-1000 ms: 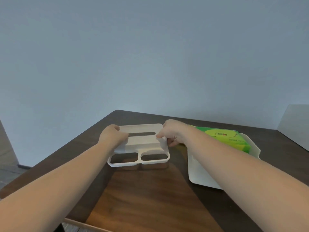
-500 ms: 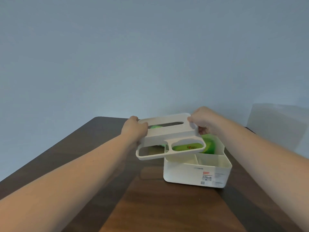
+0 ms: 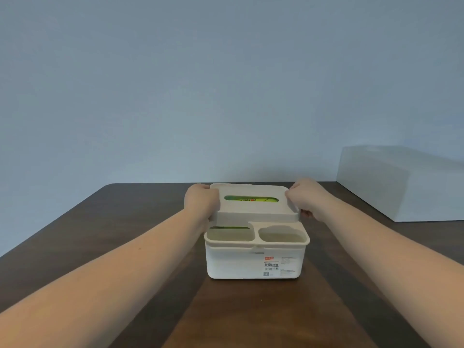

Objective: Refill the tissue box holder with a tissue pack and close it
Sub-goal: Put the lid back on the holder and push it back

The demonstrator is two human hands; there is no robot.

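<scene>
The white tissue box holder [image 3: 236, 262] stands upright in the middle of the dark wooden table, a small label on its front. Its white lid [image 3: 256, 209] lies on top of it, with two open compartments along the front edge. Through the lid's slot I see the green tissue pack [image 3: 251, 199] inside. My left hand [image 3: 200, 203] grips the lid's left end and my right hand [image 3: 306, 198] grips its right end.
The dark wooden table [image 3: 100, 234] reaches back to a plain blue-grey wall. A pale grey box-like block [image 3: 401, 184] stands at the table's back right, apart from the holder.
Both hands lifted the lid off the table at the left, carried it right and set it down on the holder. The view shifted so the holder is now centred.
</scene>
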